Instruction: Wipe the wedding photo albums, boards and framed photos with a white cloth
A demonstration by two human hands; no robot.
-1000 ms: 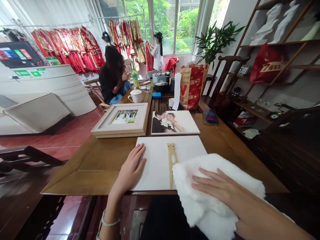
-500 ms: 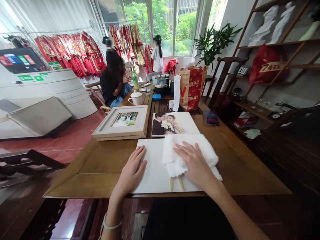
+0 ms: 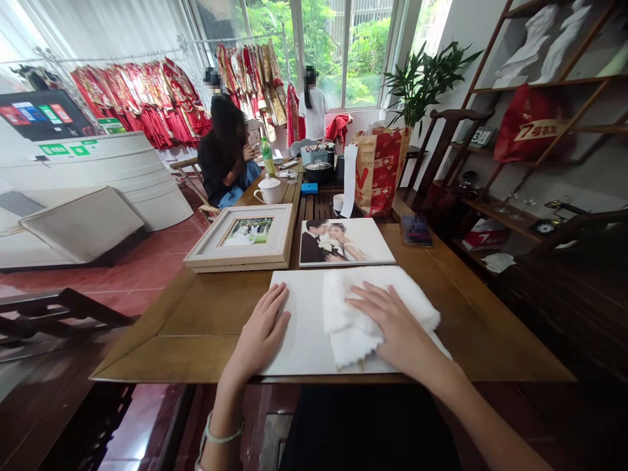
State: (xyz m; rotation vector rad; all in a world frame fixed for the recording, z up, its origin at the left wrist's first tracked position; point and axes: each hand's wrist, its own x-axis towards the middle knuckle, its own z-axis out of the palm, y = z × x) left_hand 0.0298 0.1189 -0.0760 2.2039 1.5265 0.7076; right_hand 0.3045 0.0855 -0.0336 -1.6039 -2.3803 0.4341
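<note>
My left hand (image 3: 262,330) lies flat with its fingers stretched out over the left edge of a white board (image 3: 300,327) at the table's near edge. A folded white towel (image 3: 338,304) covers the right part of that board. Flat on the towel rests my right hand (image 3: 392,327), fingers spread and pressing it down. Only a small tan tip peeks from under the towel's lower edge. Just beyond the board is a photo panel (image 3: 353,245) of a couple. Left of it lies a pale wooden picture frame (image 3: 196,255) with a small photo inside.
Farther along the wooden table (image 3: 196,314) stand a lidded white mug (image 3: 269,191), a green bottle (image 3: 267,157), a blue box (image 3: 309,188) and a paper bag (image 3: 385,173). A person (image 3: 223,154) sits at the left side. Another person (image 3: 314,108) stands near the window.
My right hand and the towel have shifted slightly toward me and to the right. The towel now covers most of the two tan pieces that showed below it. My left hand stays put.
</note>
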